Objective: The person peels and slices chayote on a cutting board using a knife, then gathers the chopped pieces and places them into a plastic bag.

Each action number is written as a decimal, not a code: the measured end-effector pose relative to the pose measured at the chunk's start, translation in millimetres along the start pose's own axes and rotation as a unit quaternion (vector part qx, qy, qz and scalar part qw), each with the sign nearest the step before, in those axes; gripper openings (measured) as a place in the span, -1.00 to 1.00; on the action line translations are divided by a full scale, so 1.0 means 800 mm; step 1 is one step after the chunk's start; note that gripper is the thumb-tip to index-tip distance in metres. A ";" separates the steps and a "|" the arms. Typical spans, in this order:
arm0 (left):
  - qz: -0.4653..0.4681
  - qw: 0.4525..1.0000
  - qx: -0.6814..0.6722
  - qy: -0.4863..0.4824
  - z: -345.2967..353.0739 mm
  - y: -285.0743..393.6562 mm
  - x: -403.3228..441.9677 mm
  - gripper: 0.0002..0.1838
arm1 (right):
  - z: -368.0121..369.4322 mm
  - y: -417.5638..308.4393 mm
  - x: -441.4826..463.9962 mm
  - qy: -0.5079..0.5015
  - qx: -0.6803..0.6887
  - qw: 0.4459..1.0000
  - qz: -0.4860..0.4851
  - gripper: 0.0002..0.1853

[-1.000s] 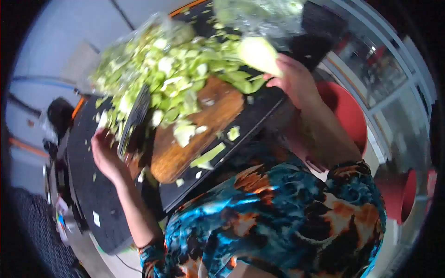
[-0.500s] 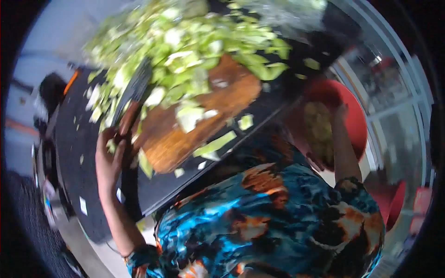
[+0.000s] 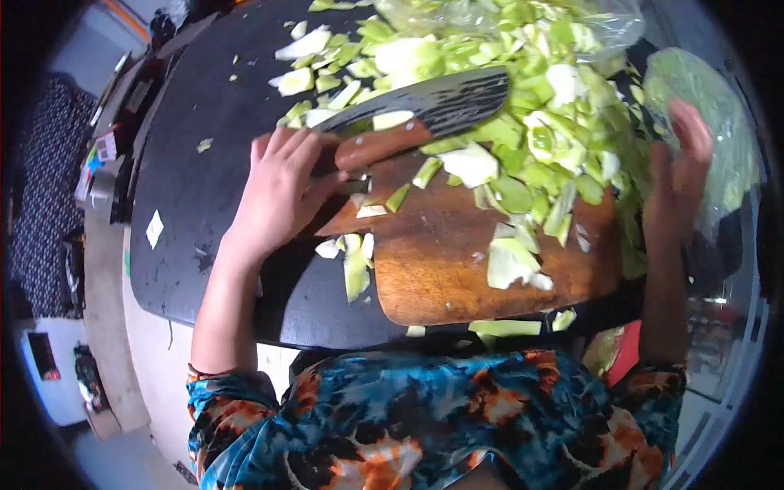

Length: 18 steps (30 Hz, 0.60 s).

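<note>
My left hand (image 3: 282,188) is closed at the butt of a large kitchen knife (image 3: 384,145), thumb and index finger on either side of the wooden handle's end. The broad dark blade points right and rests over pale green vegetable pieces (image 3: 514,139). These pieces are heaped across the back of a wooden cutting board (image 3: 490,269) and beyond it. My right hand (image 3: 686,155) is raised at the right of the heap, fingers apart and holding nothing. Behind it lies a clear plastic bag (image 3: 727,122) with something green inside.
The board sits on a black table (image 3: 204,180), near its front edge. Scraps (image 3: 506,328) are scattered along that edge. Another clear plastic bag (image 3: 616,28) lies at the back. Part of a red tub (image 3: 625,351) shows below the table at the right.
My right hand has come up out of the red tub to the right side of the heap. The view has turned towards the table. My left hand stays at the knife handle.
</note>
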<state>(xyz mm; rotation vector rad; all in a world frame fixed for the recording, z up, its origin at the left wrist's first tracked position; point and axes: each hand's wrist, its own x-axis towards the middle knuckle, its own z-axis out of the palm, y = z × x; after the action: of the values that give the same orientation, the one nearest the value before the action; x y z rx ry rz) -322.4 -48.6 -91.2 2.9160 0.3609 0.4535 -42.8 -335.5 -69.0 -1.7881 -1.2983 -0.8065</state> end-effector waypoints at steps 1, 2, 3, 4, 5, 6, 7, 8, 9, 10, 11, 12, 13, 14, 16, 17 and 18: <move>0.006 1.000 0.021 0.022 0.001 -0.004 -0.001 -0.67 | 0.020 -0.007 0.006 -0.048 0.004 0.998 -0.027 -0.67; 0.013 0.998 0.042 0.044 0.000 -0.006 -0.003 -0.67 | 0.036 -0.016 0.014 -0.087 0.008 0.994 -0.069 -0.67; 0.011 0.995 0.060 0.083 -0.005 -0.004 -0.004 -0.68 | 0.051 -0.025 0.022 -0.122 0.013 0.986 -0.112 -0.66; -0.001 0.991 0.077 0.105 -0.014 -0.003 -0.006 -0.68 | 0.066 -0.034 0.031 -0.158 0.018 0.975 -0.156 -0.65; -0.011 0.987 0.096 0.130 -0.022 -0.004 -0.009 -0.68 | 0.079 -0.045 0.042 -0.174 0.031 0.967 -0.182 -0.66; -0.020 0.980 0.126 0.156 -0.026 -0.015 -0.012 -0.68 | 0.091 -0.056 0.055 -0.190 0.043 0.958 -0.210 -0.66; -0.051 0.972 0.133 0.188 -0.028 -0.029 -0.019 -0.70 | 0.105 -0.062 0.064 -0.206 0.054 0.948 -0.236 -0.67; -0.083 0.965 0.135 0.208 -0.033 -0.049 -0.025 -0.70 | 0.133 -0.058 0.074 -0.168 0.084 0.938 -0.293 -0.75; -0.113 0.958 0.136 0.225 -0.041 -0.069 -0.030 -0.71 | 0.168 -0.049 0.086 -0.130 0.115 0.923 -0.343 -0.81; -0.128 0.951 0.154 0.238 -0.051 -0.090 -0.035 -0.70 | 0.180 -0.052 0.098 -0.120 0.130 0.914 -0.366 -0.83; -0.140 0.942 0.171 0.252 -0.059 -0.111 -0.040 -0.69 | 0.192 -0.055 0.109 -0.111 0.145 0.903 -0.389 -0.84; -0.133 0.928 0.233 0.257 -0.062 -0.129 -0.048 -0.71 | 0.189 -0.065 0.124 -0.135 0.148 0.902 -0.383 -0.83; -0.165 0.916 0.276 0.239 -0.065 -0.147 -0.059 -0.71 | 0.187 -0.070 0.141 -0.156 0.148 0.900 -0.380 -0.82; -0.195 0.903 0.316 0.213 -0.065 -0.165 -0.073 -0.71 | 0.203 -0.059 0.152 -0.124 0.151 0.892 -0.407 -0.81; -0.235 0.877 0.375 0.188 -0.056 -0.198 -0.092 -0.72 | 0.188 -0.062 0.166 -0.153 0.135 0.906 -0.371 -0.84; -0.248 0.868 0.391 0.179 -0.044 -0.207 -0.104 -0.72 | 0.171 -0.066 0.173 -0.170 0.126 0.912 -0.351 -0.85; -0.288 0.864 0.390 0.135 -0.037 -0.206 -0.111 -0.70 | 0.139 -0.067 0.181 -0.300 0.096 0.911 -0.266 -0.71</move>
<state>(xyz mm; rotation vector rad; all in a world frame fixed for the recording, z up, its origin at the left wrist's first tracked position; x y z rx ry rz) -448.5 90.1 -120.8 3.1797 1.7660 0.7408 -48.0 -161.9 7.6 -1.5883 -2.2504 -0.3707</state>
